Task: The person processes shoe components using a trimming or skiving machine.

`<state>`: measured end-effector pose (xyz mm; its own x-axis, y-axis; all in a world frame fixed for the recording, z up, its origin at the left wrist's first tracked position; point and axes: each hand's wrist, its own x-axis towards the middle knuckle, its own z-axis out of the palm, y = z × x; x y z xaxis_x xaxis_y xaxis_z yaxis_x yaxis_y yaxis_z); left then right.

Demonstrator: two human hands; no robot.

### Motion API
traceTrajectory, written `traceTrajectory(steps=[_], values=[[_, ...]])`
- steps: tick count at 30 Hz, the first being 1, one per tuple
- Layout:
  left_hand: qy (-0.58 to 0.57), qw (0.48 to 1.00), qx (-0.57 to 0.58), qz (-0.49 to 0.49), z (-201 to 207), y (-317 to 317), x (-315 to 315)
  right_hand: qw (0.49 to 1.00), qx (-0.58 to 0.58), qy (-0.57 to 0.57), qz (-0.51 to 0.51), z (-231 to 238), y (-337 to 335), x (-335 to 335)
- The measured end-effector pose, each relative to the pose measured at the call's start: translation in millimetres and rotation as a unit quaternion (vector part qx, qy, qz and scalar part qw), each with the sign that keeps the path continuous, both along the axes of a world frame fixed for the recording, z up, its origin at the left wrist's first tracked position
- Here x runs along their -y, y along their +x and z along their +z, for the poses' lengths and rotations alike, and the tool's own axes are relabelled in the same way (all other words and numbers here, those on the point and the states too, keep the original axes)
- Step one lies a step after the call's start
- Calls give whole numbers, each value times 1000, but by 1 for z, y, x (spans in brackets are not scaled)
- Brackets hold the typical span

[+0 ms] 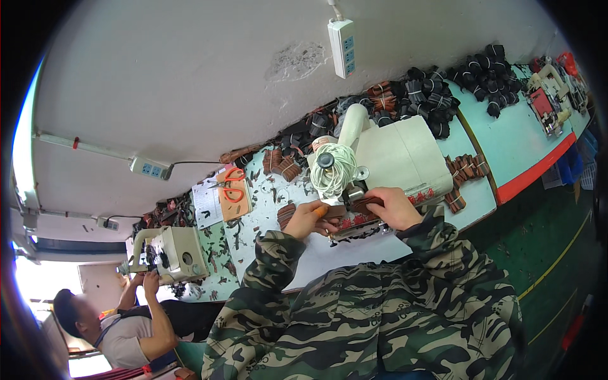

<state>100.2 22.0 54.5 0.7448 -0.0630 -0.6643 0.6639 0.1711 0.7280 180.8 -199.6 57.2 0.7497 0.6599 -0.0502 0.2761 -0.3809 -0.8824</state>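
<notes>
Two bare hands meet at the front of a cream sewing machine (405, 155) that stands on a pale tabletop (354, 253). Left hand (308, 217), fingers curled together, pinches one end of a dark brown leather strap (350, 208); right hand (394, 206), also closed, clamps the other end, so the strap lies stretched between them under the machine's head, just in front of a cone of white thread (334, 168). Both forearms wear camouflage sleeves (437, 253). Just left of the left hand lies a small stack of brown strap pieces (286, 214); further stacks rest near the wall (278, 161) and to the right of the machine (465, 168). Orange-handled scissors (233, 183) lie on a tan card farther left, amid scattered dark offcuts. Bundles of black straps (437, 95) are heaped along the wall behind the machine. A white power strip (342, 47) hangs on the wall above. At lower left, a second person's hands (147, 278) work at another cream machine (174, 253).
</notes>
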Motion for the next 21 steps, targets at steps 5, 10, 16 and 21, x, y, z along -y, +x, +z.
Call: traceTrajectory(steps=[5,10,16,21], values=[[168,984,24,-53,-6,0,5,996,-82,8,30,5,4,7],[125,991,16,-37,-3,11,28,986,147,13,80,-3,5,-13],[22,998,42,49,-10,-3,6,999,-17,30,-27,-4,4,3],[102,992,69,20,-13,-3,12,995,-96,10,39,7,7,8]])
